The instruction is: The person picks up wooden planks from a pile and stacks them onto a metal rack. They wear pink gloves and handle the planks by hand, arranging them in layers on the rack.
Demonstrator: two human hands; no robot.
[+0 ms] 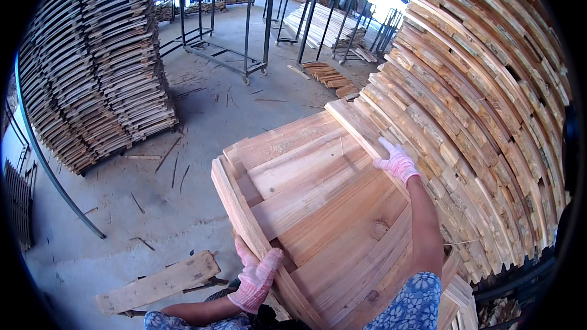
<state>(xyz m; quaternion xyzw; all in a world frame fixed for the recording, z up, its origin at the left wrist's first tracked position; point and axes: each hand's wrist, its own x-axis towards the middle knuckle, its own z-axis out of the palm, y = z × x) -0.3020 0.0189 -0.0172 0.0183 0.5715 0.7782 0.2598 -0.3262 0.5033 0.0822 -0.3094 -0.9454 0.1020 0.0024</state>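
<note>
A waist-high stack of wooden boards (330, 201) lies in front of me, its planks side by side. Along its left edge runs a narrow plank (237, 201), and my left hand (254, 276), in a pink and white glove, is closed around its near part, thumb on the inner side. Across the stack, another narrow plank (351, 123) lies along the right edge, against the tall pile. My right hand (398, 162), gloved alike, grips this plank about midway, with thumb and forefinger spread across it; its other fingers are partly hidden.
A tall curved pile of boards (471, 104) rises close on the right. Another high stack (98, 67) stands at the left. Wheeled metal frames (226, 55) stand farther back. A wooden bench-like board (159, 282) is at lower left; wood scraps litter the concrete floor (202, 116).
</note>
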